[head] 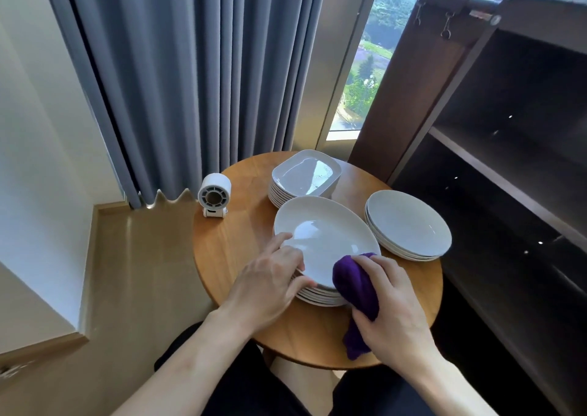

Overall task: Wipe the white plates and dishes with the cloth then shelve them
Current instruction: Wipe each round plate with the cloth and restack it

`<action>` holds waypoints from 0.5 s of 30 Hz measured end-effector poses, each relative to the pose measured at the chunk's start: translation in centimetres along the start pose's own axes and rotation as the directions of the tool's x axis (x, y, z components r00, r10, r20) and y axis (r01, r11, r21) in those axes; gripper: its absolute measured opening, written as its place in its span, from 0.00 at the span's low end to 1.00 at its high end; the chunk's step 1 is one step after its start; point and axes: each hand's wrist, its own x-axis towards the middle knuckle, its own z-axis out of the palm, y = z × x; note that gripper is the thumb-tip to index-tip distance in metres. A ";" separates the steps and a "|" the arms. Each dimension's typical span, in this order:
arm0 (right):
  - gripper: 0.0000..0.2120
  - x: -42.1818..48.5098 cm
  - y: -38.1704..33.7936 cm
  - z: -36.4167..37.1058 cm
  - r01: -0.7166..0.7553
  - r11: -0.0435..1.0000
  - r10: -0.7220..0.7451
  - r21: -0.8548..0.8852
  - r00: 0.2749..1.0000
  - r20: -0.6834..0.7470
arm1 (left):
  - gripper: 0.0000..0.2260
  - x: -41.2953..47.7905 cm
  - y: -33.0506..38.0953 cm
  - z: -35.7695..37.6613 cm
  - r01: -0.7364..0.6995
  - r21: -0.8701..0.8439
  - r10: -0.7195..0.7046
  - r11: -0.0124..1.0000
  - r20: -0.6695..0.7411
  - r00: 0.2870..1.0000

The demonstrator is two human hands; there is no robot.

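Top plate (324, 241) sits on near stack, mid-table (228, 256). Left hand (270, 275) grips its left rim, fingers curled over edge. Right hand (390, 304) clutches bunched cloth (355, 285), pressing on near-right rim. Best: keep rim pinned so stack stays put, sweep cloth across whole face in overlapping arcs, pressure light.

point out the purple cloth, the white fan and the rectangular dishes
purple cloth (355, 285): head view, bunched top fold
white fan (213, 197): head view, round front grille
rectangular dishes (305, 174): head view, top dish's centre
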 end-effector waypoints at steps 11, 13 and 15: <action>0.33 -3.3 0.5 -1.4 -0.310 0.785 0.480 0.536 0.852 -0.211 | 0.14 0.2 2.7 0.6 -0.002 -0.222 -0.026 0.975 -0.126 0.992; 0.33 -3.9 0.4 -1.0 -0.325 0.768 0.496 0.551 0.847 -0.191 | 0.16 0.3 3.6 0.4 0.030 -0.321 -0.077 0.947 -0.136 0.988; 0.33 -4.2 0.2 -0.5 -0.341 0.743 0.519 0.576 0.837 -0.173 | 0.14 0.5 4.3 -0.1 0.056 -0.443 -0.141 0.895 -0.160 0.977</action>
